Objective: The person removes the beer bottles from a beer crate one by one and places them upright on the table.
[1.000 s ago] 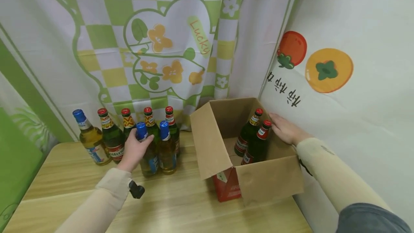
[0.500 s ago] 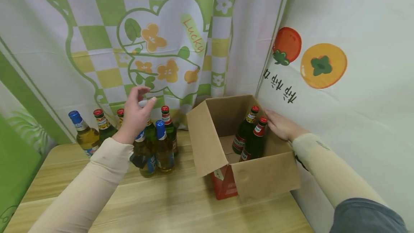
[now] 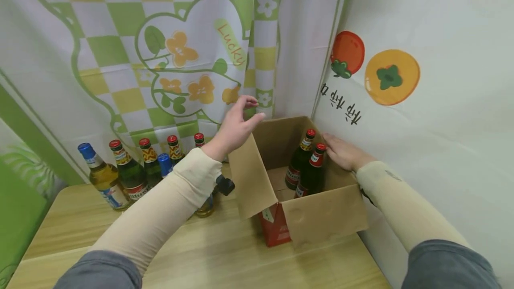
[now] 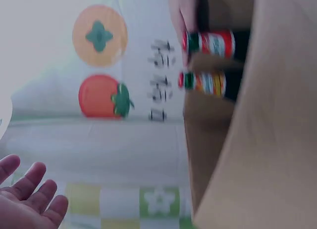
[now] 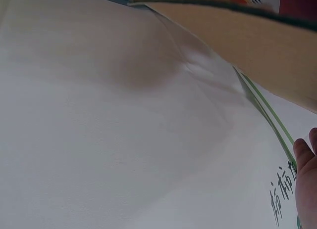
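My left hand [image 3: 234, 124] is raised over the left rim of the cardboard box [image 3: 253, 182], holding nothing, fingers loosely bent and thumb apart. The left wrist view also shows its fingers [image 4: 37, 189] spread. Inside the box stand two green beer bottles with red caps, one farther back [image 3: 297, 166] and one nearer [image 3: 313, 175]. My right hand [image 3: 343, 153] rests along the box's right edge next to them, fingers extended. In the right wrist view that hand [image 5: 307, 174] shows at the right edge.
On the wooden table [image 3: 225, 253], left of the box, stand several red-capped green bottles [image 3: 132, 173] and a blue-capped amber bottle [image 3: 108, 182]. My left forearm partly hides more blue-capped bottles. The box's flaps hang outward; a white wall [image 3: 441, 146] stands close on its right.
My left hand has let go of a blue-capped bottle, risen and moved right to the box. My right hand stays at the box edge. The head view has shifted slightly.
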`<state>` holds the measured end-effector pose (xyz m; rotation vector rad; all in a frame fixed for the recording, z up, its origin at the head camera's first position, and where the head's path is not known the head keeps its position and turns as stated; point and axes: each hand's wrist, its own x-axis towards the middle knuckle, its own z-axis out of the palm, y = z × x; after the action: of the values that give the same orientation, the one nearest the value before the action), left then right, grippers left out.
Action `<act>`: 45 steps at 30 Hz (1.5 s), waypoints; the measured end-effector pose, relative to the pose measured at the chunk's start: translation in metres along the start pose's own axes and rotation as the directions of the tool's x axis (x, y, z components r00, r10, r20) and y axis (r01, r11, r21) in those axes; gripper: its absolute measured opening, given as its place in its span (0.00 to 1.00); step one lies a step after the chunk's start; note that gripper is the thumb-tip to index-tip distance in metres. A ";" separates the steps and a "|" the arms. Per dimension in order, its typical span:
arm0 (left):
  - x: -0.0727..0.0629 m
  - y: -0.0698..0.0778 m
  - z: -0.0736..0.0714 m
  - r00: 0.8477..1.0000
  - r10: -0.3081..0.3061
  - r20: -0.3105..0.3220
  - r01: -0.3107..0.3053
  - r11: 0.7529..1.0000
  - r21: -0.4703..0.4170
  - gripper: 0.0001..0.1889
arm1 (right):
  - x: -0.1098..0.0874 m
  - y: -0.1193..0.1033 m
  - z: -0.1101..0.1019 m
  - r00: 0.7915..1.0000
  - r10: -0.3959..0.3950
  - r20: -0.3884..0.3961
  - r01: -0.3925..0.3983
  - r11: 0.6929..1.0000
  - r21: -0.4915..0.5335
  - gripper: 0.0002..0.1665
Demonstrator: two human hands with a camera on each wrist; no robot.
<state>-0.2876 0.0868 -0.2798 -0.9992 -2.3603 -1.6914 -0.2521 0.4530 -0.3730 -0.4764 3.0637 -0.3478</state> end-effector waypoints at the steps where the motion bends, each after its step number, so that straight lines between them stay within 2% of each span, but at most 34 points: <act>1: 0.002 0.002 0.006 1.000 -0.019 0.014 0.020 0.999 -0.036 0.20 | 0.000 0.000 0.000 1.000 0.001 0.005 -0.001 1.000 -0.001 0.33; 4: 0.008 0.008 0.021 0.997 -0.064 0.050 0.071 0.984 -0.164 0.18 | 0.001 -0.001 0.001 1.000 -0.005 0.001 0.005 1.000 -0.002 0.33; 9: 0.025 0.010 0.044 0.988 -0.142 0.064 0.155 0.937 -0.314 0.14 | -0.001 0.001 0.001 1.000 -0.006 -0.009 0.006 1.000 0.001 0.33; 13: 0.036 0.003 0.073 0.973 -0.226 0.051 0.230 0.906 -0.355 0.13 | -0.003 0.002 0.002 1.000 0.000 0.001 0.000 1.000 -0.007 0.33; 16: 0.039 -0.005 0.101 0.957 -0.284 0.054 0.286 0.901 -0.327 0.14 | -0.003 0.000 0.004 1.000 0.000 0.003 0.000 1.000 -0.009 0.33; 19: 0.037 -0.012 0.128 0.940 -0.330 0.090 0.342 0.892 -0.297 0.17 | -0.001 -0.005 0.005 1.000 0.006 0.003 -0.006 1.000 -0.003 0.33; 21: 0.033 -0.018 0.141 0.926 -0.355 0.127 0.377 0.878 -0.295 0.19 | 0.004 -0.008 0.006 1.000 0.009 -0.002 -0.009 1.000 0.004 0.33; 23: 0.028 -0.024 0.149 0.904 -0.392 0.169 0.426 0.852 -0.303 0.25 | 0.010 -0.012 0.007 1.000 0.014 -0.003 -0.014 1.000 0.001 0.33; 26: 0.022 -0.032 0.155 0.852 -0.476 0.217 0.522 0.801 -0.293 0.33 | 0.022 -0.018 0.008 1.000 0.010 -0.002 -0.010 1.000 0.013 0.33; 28: 0.019 -0.035 0.157 0.823 -0.514 0.242 0.566 0.779 -0.269 0.37 | 0.028 -0.022 0.009 1.000 0.000 -0.002 0.000 0.999 0.033 0.33; 29: 0.019 -0.036 0.160 0.816 -0.523 0.247 0.575 0.778 -0.254 0.38 | 0.030 -0.023 0.009 1.000 -0.007 -0.006 0.007 0.999 0.049 0.34; 30: 0.019 -0.037 0.162 0.816 -0.519 0.254 0.573 0.785 -0.237 0.38 | 0.031 -0.024 0.009 1.000 -0.013 -0.011 0.014 0.998 0.062 0.34; 34: 0.020 -0.040 0.172 0.842 -0.443 0.307 0.515 0.828 -0.219 0.32 | 0.029 -0.022 0.010 0.999 -0.029 -0.025 0.031 0.996 0.082 0.33; 39: 0.020 -0.045 0.175 0.845 -0.422 0.327 0.493 0.853 -0.173 0.30 | 0.029 -0.018 0.012 0.999 -0.037 -0.011 0.038 0.999 0.028 0.33; 41: 0.020 -0.044 0.174 0.853 -0.412 0.320 0.462 0.882 -0.097 0.29 | 0.029 -0.017 0.012 0.999 -0.033 -0.010 0.033 0.999 0.013 0.32; 45: 0.019 -0.045 0.175 0.859 -0.344 0.378 0.324 0.939 0.117 0.12 | 0.024 -0.016 0.010 1.000 -0.020 -0.021 0.021 1.000 0.020 0.32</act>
<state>-0.2734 0.2390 -0.3770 -1.0551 -2.9741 -1.6466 -0.2695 0.4289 -0.3787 -0.5073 3.0742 -0.3858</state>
